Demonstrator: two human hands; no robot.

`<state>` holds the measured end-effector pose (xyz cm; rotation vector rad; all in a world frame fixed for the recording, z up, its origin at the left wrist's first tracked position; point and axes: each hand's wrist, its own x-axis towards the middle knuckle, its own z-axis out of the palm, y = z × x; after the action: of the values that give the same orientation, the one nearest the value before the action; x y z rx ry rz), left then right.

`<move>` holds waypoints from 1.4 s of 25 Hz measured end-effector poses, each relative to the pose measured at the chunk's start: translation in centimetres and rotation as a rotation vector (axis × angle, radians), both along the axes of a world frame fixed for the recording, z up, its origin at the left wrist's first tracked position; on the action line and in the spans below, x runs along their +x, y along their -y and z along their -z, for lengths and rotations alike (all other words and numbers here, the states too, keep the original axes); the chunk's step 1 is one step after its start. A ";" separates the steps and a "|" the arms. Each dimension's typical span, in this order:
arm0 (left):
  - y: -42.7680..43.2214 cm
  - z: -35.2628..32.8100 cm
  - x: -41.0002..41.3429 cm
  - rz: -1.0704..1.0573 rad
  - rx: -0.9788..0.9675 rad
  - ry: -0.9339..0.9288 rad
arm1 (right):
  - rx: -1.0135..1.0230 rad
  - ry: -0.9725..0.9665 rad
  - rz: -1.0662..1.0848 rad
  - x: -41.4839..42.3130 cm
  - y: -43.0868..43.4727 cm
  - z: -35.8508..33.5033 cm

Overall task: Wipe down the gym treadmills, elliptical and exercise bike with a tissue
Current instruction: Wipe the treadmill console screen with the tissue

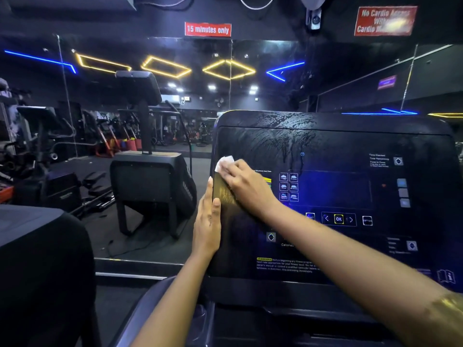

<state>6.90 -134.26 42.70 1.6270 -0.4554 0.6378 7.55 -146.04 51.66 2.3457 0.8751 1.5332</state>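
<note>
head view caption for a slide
Right hand presses a tissue on the console; left hand rests flat along its left edge.

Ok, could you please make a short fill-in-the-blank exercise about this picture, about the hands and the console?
1. The right hand holds a white ____ against the console.
2. The left hand lies flat along the console's ____ edge.
3. The red sign at top centre reads "15 ____ only".
4. The yellow-framed button on the console says ____.

Missing words: tissue, left, minutes, OK.
</note>
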 end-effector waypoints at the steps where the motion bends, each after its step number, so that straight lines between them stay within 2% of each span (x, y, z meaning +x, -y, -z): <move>1: 0.0 0.0 0.0 -0.002 -0.002 0.001 | -0.034 0.016 -0.016 -0.8 0.0 1.5; 4: -0.1 0.0 0.1 0.006 -0.007 0.018 | -0.127 -0.038 -0.082 -3.1 0.7 5.9; 7: 0.0 -0.1 -0.2 -0.009 0.016 0.048 | -0.183 -0.089 -0.141 -3.9 2.6 6.4; 12: 0.1 0.1 -0.4 -0.083 0.107 -0.016 | 0.161 -0.050 -0.001 -0.6 7.7 -3.0; 14: 0.2 0.1 -0.5 -0.135 0.167 -0.024 | 0.171 -0.052 0.059 0.3 8.4 -4.2; 16: 0.2 0.1 -0.4 -0.160 0.197 -0.020 | 0.154 -0.036 0.056 -0.1 8.4 -2.1; 22: 0.2 0.3 -0.3 -0.170 0.210 -0.018 | 0.014 -0.160 -0.086 -4.8 9.8 8.2; 25: 0.1 0.3 -0.4 -0.166 0.209 -0.019 | 0.095 -0.102 -0.101 -5.0 9.7 4.7; 28: 0.1 0.3 -0.5 -0.152 0.204 -0.017 | 0.259 -0.009 0.005 -2.6 10.1 -1.6; 30: 0.2 0.2 -0.6 -0.160 0.213 -0.014 | 0.287 -0.018 0.062 -1.6 10.3 -2.5; 35: 0.1 0.2 -0.5 -0.173 0.221 -0.026 | 0.172 -0.078 -0.016 -4.6 10.2 6.0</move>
<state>6.37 -134.34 42.50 1.8973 -0.3788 0.7142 2.94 -156.20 45.70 2.5403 0.8109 1.5915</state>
